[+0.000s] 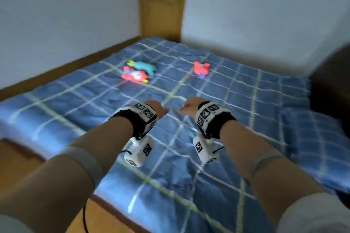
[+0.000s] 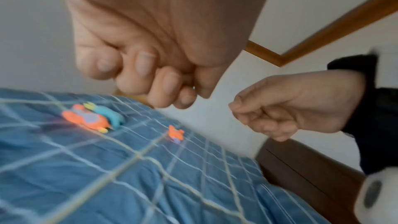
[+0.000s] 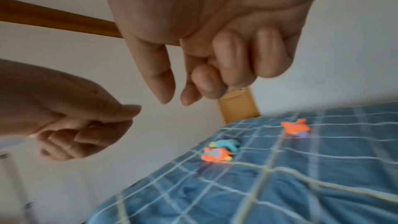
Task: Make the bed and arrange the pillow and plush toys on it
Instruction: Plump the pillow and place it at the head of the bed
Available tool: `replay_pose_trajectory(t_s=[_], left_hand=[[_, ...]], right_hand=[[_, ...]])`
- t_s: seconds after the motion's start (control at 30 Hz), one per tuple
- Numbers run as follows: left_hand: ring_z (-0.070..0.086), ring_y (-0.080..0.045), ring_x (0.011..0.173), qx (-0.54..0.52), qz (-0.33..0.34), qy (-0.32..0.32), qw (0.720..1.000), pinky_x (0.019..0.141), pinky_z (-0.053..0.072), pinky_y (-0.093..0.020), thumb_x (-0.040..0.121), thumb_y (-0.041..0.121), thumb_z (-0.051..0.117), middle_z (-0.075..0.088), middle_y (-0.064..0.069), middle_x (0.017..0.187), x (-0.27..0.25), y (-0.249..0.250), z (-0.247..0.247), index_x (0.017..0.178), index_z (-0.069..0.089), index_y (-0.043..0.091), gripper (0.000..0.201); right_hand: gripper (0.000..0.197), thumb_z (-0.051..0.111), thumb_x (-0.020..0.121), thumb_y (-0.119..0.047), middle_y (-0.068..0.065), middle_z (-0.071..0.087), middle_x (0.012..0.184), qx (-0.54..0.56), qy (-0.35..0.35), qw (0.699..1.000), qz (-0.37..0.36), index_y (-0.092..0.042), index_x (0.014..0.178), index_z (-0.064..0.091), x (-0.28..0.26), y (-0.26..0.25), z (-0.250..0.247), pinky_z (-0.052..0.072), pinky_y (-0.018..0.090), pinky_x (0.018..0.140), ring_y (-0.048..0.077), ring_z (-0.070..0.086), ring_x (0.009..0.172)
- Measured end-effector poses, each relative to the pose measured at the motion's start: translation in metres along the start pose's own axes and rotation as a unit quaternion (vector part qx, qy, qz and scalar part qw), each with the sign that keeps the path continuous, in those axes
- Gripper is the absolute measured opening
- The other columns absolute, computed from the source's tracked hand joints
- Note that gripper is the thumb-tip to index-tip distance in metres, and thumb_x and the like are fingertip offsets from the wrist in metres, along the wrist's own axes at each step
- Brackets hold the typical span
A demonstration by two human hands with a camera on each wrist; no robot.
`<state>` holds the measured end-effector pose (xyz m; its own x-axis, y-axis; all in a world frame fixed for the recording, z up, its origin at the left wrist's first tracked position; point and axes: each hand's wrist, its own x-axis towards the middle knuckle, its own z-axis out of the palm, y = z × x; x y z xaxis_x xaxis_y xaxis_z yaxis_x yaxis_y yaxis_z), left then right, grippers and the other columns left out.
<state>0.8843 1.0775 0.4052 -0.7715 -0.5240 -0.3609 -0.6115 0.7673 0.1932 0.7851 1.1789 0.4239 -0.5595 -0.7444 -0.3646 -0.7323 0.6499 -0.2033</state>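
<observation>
A blue checked quilt lies spread over the bed, somewhat creased in the middle. Three plush toys lie on it toward the far side: a red toy touching a teal toy just behind it, and a second red toy well apart to their right, near a pale yellow stripe. No pillow can be made out; a dark blurred shape sits at the bed's right edge. Both arms reach out above the quilt's middle, near each other but apart. The left hand has its fingers curled into the palm, thumb along them, holding nothing. The right hand is also curled with nothing in it, though its thumb and one finger hang a little looser. Behind the bed are pale walls and a wooden door.
</observation>
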Motion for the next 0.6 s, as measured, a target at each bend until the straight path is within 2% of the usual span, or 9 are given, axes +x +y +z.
replay_pose_trajectory(t_s=[0.1, 0.13, 0.2, 0.3, 0.37, 0.47, 0.5, 0.53, 0.6], left_hand=[[0.057, -0.033, 0.112, -0.051, -0.104, 0.025, 0.993, 0.084, 0.044, -0.03, 0.099, 0.041, 0.029, 0.063, -0.019, 0.115, -0.043, -0.122, -0.017, 0.086, 0.066, 0.005, 0.052], [0.059, -0.032, 0.103, -0.069, -0.139, 0.031, 0.987, 0.084, 0.044, -0.031, 0.099, 0.041, 0.03, 0.064, -0.022, 0.104, -0.058, -0.158, -0.019, 0.075, 0.062, 0.008, 0.053], [0.057, -0.027, 0.09, -0.089, -0.203, 0.053, 0.974, 0.085, 0.043, -0.032, 0.098, 0.042, 0.031, 0.057, -0.013, 0.074, -0.091, -0.222, -0.019, 0.057, 0.049, 0.013, 0.053], [0.056, -0.024, 0.071, -0.11, -0.283, 0.072, 0.95, 0.082, 0.045, -0.029, 0.099, 0.042, 0.03, 0.049, 0.002, 0.04, -0.129, -0.298, -0.012, 0.051, 0.042, 0.016, 0.056], [0.043, -0.015, 0.051, -0.108, -0.323, 0.067, 0.938, 0.084, 0.044, -0.029, 0.099, 0.041, 0.028, 0.04, 0.002, 0.021, -0.147, -0.339, -0.005, 0.048, 0.041, 0.016, 0.059], [0.041, -0.015, 0.049, -0.123, -0.359, 0.041, 0.924, 0.094, 0.042, -0.034, 0.099, 0.041, 0.028, 0.044, 0.003, 0.032, -0.154, -0.397, 0.005, 0.046, 0.042, 0.015, 0.061], [0.044, -0.016, 0.052, -0.138, -0.37, 0.044, 0.918, 0.091, 0.043, -0.034, 0.098, 0.041, 0.03, 0.047, 0.003, 0.041, -0.151, -0.416, 0.007, 0.047, 0.043, 0.015, 0.059], [0.046, -0.017, 0.053, -0.151, -0.381, 0.046, 0.911, 0.087, 0.044, -0.033, 0.098, 0.041, 0.032, 0.047, 0.002, 0.047, -0.146, -0.434, 0.006, 0.048, 0.044, 0.015, 0.058], [0.044, -0.014, 0.052, -0.145, -0.386, 0.051, 0.91, 0.082, 0.043, -0.031, 0.098, 0.039, 0.033, 0.046, 0.001, 0.052, -0.132, -0.468, -0.001, 0.049, 0.044, 0.015, 0.055]], right_hand=[[0.04, 0.047, 0.093, -0.038, 0.015, 0.061, 0.119, -0.051, -0.014, 0.992, -0.113, -0.004, 0.106, 0.063, 0.015, -0.129, 0.017, 0.044, 0.031, 0.087, 0.029, 0.056, 0.11], [0.039, 0.048, 0.092, -0.037, 0.016, 0.062, 0.118, -0.064, -0.02, 0.987, -0.146, -0.004, 0.105, 0.064, 0.018, -0.167, 0.024, 0.044, 0.03, 0.083, 0.028, 0.057, 0.106], [0.033, 0.048, 0.091, -0.035, 0.016, 0.063, 0.117, -0.083, -0.037, 0.974, -0.208, -0.006, 0.099, 0.064, 0.022, -0.235, 0.041, 0.043, 0.029, 0.079, 0.026, 0.058, 0.1], [0.029, 0.05, 0.09, -0.034, 0.015, 0.066, 0.105, -0.093, -0.063, 0.957, -0.266, -0.011, 0.077, 0.061, 0.031, -0.316, 0.066, 0.045, 0.031, 0.079, 0.027, 0.059, 0.094], [0.031, 0.05, 0.091, -0.034, 0.012, 0.063, 0.09, -0.104, -0.085, 0.946, -0.296, -0.016, 0.067, 0.053, 0.039, -0.363, 0.081, 0.039, 0.027, 0.075, 0.021, 0.052, 0.087], [0.032, 0.051, 0.092, -0.034, 0.015, 0.065, 0.106, -0.109, -0.106, 0.932, -0.328, -0.008, 0.104, 0.064, 0.062, -0.423, 0.098, 0.041, 0.029, 0.08, 0.02, 0.049, 0.088], [0.031, 0.051, 0.091, -0.035, 0.014, 0.065, 0.105, -0.11, -0.111, 0.929, -0.336, -0.008, 0.104, 0.063, 0.073, -0.441, 0.103, 0.043, 0.03, 0.082, 0.021, 0.05, 0.088], [0.027, 0.051, 0.091, -0.035, 0.011, 0.065, 0.094, -0.118, -0.114, 0.924, -0.345, -0.011, 0.092, 0.063, 0.085, -0.459, 0.108, 0.042, 0.03, 0.08, 0.022, 0.05, 0.087], [0.032, 0.05, 0.092, -0.033, 0.004, 0.056, 0.077, -0.137, -0.115, 0.917, -0.357, -0.018, 0.065, 0.047, 0.115, -0.492, 0.113, 0.039, 0.027, 0.074, 0.021, 0.05, 0.084]])
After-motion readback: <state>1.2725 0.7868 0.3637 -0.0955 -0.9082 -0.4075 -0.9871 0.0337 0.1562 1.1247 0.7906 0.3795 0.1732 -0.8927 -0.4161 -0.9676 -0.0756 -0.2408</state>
